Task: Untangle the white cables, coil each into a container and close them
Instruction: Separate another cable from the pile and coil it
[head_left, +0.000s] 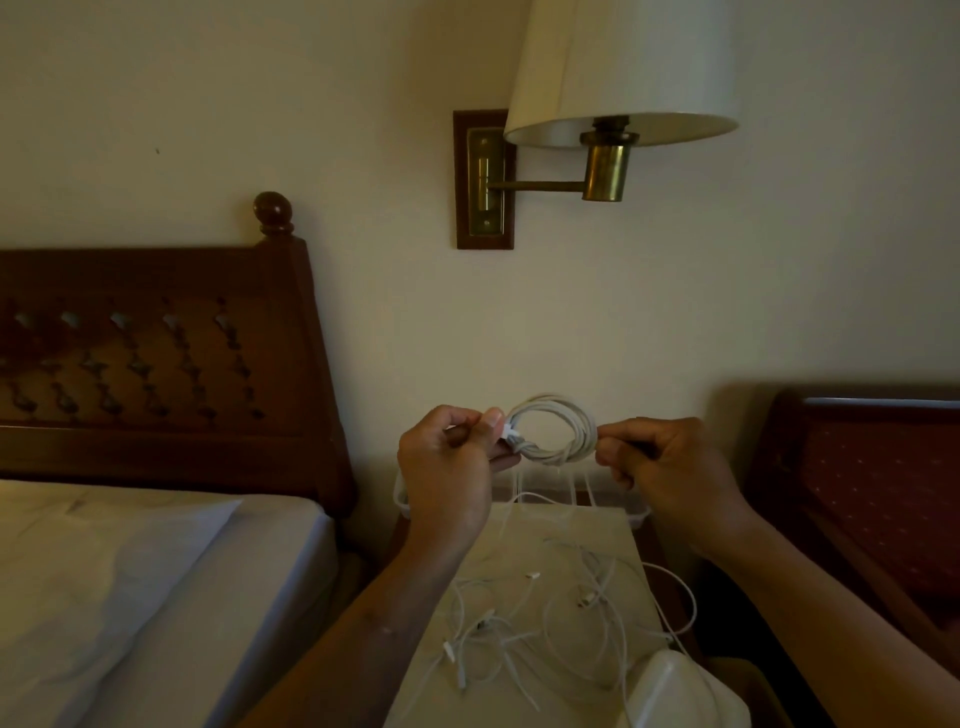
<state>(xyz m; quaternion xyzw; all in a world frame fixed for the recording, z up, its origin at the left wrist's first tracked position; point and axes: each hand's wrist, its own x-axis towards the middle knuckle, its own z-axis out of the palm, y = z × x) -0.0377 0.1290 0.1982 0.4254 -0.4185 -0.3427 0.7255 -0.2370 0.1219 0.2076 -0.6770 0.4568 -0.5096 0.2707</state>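
Two hands are raised, the left hand (447, 467) and the right hand (670, 473), and both pinch the one coiled cable (566, 431). On the table (519, 535) lies one tangle of loose cables (545, 629). Its cable count cannot be told, but at least five plug ends (532, 575) show. There are two containers: one clear container (638, 514) at the table's 12 o'clock edge and one white container (680, 686) at 5 o'clock. One wall lamp (618, 78) hangs at 12 o'clock, one bed (130, 587) is at 9 and one padded chair (872, 493) is at 3.
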